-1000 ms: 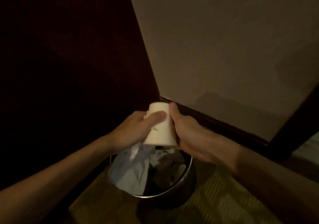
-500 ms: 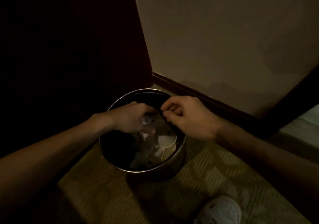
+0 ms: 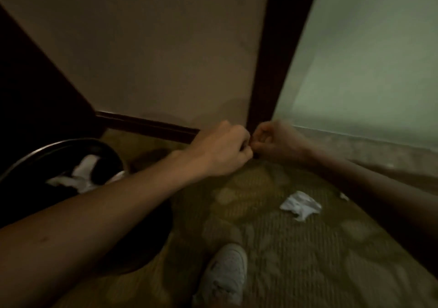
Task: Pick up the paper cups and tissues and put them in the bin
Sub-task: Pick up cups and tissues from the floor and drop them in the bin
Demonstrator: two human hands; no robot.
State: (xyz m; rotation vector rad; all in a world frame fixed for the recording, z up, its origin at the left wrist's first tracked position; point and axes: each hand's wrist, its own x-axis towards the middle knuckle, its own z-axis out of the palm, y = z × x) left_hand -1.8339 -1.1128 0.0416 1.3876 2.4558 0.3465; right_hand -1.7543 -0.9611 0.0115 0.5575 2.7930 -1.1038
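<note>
White crumpled tissue (image 3: 301, 204), olive patterned carpet (image 3: 296, 255), white shoe (image 3: 225, 274), dark bin (image 3: 30, 158)

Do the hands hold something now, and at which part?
Nothing shows in either grip: the left hand and the right hand are curled and empty.

Bare left forearm (image 3: 106, 208) and bare right forearm (image 3: 369, 189) lead to a bare left hand (image 3: 220, 147) and right hand (image 3: 278, 141); one foot wears a white low-top lace-up sneaker (image 3: 225, 272), rounded toe

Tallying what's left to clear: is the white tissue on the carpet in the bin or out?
Out. The crumpled tissue lies on the carpet, apart from the bin and to its right.
</note>
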